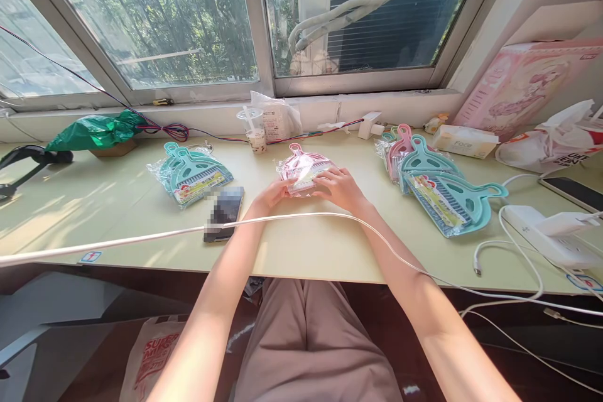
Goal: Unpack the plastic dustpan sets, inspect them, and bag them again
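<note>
A pink mini dustpan set (306, 166) in clear plastic wrap lies on the table in front of me, its round-holed handle pointing to the window. My left hand (279, 191) grips its near left edge. My right hand (340, 187) rests on its right side, fingers bent over the wrap. To the left lie wrapped green dustpan sets (195, 173). On the right is a pile of wrapped dustpan sets, with a green one (452, 201) at the front and a pink one (400, 144) farther back.
A phone (228, 210) lies by my left forearm. A white cable (301, 216) crosses over both forearms. A drink cup (254, 132) stands near the window. At right are a power strip (549, 235), a tissue pack (464, 141) and another phone (572, 193).
</note>
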`<state>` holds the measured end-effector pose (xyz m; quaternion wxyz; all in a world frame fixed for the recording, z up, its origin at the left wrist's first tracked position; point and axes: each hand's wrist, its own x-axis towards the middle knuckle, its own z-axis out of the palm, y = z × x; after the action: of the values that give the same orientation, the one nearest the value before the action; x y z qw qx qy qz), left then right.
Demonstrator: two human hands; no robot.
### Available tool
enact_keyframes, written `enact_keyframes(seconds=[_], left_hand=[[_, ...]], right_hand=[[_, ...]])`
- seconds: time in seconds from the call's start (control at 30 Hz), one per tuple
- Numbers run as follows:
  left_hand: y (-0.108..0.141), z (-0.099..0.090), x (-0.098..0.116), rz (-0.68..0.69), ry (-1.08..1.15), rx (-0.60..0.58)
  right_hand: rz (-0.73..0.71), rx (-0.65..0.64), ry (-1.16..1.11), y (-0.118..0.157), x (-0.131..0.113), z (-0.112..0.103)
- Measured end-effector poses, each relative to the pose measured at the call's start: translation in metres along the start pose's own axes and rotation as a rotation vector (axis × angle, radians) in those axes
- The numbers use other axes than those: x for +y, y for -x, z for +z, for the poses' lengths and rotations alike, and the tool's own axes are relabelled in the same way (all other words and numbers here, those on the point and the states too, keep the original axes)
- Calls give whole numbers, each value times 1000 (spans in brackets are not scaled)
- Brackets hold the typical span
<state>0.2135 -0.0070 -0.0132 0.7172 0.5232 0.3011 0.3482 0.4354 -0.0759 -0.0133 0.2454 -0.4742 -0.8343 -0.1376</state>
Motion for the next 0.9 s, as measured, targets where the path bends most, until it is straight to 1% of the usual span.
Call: enact_keyframes(seconds=[0.07, 0.23, 0.53, 0.77, 0.9], left_hand=[[-1, -1, -2, 0, -21, -11], [-4, -8, -6, -1, -32, 6], [-5, -9, -5, 6, 19, -54], [-6, -11, -6, 6, -4, -24], [-4, -10, -6, 4, -2, 8]], right_hand=[[12, 1, -11, 0, 1, 1], [-17, 23, -85, -1, 1, -1], [-46, 78, -158, -2, 4, -2], [-26, 67, -193, -2, 5, 0], [-18, 86, -216, -2, 5, 1]])
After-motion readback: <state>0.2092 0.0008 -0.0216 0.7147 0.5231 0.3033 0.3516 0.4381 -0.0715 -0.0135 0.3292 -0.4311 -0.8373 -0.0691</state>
